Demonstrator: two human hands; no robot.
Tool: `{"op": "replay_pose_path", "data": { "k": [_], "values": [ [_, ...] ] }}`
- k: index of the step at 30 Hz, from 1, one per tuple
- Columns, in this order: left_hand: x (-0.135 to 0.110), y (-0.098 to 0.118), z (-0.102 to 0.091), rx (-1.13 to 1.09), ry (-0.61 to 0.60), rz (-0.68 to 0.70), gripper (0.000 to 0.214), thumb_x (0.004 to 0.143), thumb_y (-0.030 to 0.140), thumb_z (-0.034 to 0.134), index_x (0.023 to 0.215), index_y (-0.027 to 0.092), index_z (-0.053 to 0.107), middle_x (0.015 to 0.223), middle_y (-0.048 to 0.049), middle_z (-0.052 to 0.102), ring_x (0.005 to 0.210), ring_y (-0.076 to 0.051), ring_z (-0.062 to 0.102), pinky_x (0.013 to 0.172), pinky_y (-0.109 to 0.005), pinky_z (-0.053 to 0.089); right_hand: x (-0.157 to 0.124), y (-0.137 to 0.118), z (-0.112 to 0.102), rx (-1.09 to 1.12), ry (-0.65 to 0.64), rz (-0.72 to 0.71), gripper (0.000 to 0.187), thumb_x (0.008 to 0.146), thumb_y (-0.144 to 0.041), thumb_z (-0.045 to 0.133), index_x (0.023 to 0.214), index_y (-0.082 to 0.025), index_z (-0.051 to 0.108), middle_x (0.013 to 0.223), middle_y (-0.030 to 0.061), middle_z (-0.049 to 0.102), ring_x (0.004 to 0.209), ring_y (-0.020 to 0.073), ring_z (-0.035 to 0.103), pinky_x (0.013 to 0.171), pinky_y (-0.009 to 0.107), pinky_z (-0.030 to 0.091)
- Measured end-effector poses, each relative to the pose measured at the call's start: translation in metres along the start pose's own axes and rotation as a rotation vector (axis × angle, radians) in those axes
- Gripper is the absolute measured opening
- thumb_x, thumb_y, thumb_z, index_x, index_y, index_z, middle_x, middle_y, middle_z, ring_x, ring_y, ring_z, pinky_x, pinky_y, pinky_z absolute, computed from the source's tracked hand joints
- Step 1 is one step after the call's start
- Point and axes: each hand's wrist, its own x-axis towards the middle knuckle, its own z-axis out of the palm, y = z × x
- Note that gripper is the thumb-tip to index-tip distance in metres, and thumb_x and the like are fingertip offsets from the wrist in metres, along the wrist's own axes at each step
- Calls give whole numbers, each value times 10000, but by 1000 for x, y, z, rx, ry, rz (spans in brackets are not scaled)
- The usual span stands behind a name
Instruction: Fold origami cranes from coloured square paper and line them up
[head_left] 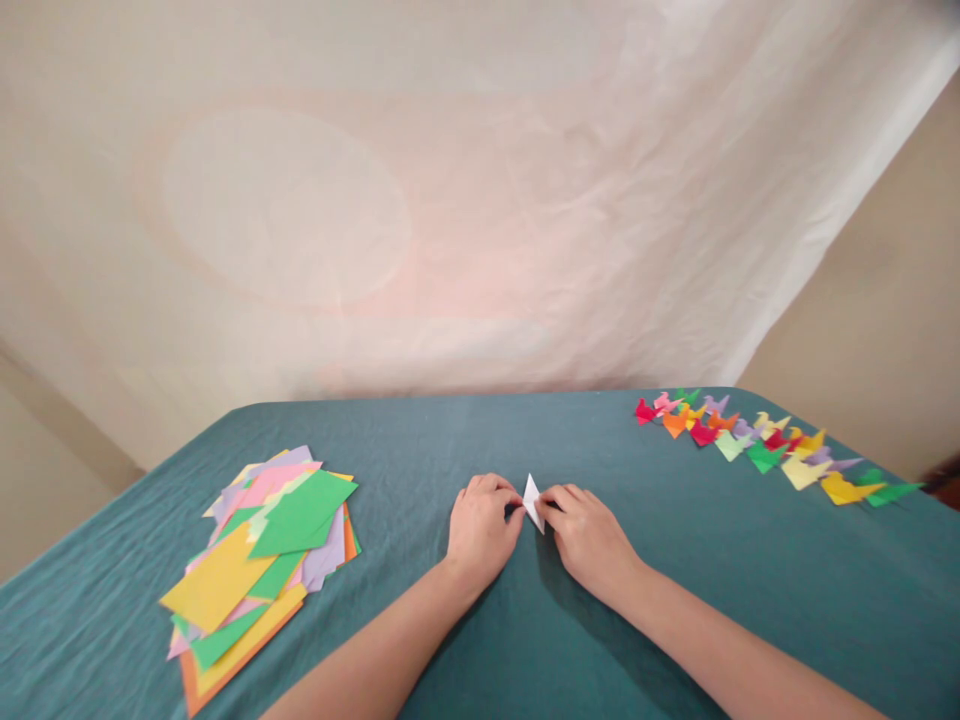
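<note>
Between my two hands, near the middle of the table, is a small piece of folded white paper shaped like a narrow diamond. My left hand pinches its left side between thumb and fingertips. On the opposite side, the fingers of my right hand are closed on its right edge. One point of the paper sticks up away from me and another points down toward me. The finer folds are too small to make out.
A loose pile of coloured paper sheets lies on the left of the green-covered table. Rows of small folded paper birds in several colours stand at the far right. Behind the table hangs a pale cloth.
</note>
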Motion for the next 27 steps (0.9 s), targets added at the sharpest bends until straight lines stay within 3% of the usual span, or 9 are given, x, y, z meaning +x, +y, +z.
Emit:
{"op": "replay_pose_path", "data": {
  "k": [13,27],
  "values": [
    [-2,4,3,-23,-6,50,215,803,180,515,955,246,653,985,-14,599,947,-196,511,828,-325,411,1,2,1,-11,-8,-14,202,842,-101,495,965,-173,638,928,61,588,902,186,493,778,301,386],
    [-3,13,-1,-57,-70,205,305,842,135,438,1086,225,596,1045,-42,611,988,-203,514,884,-355,393,0,4,2,-6,26,-30,183,842,-104,486,916,-167,640,913,61,579,885,177,490,784,292,396]
  ]
}}
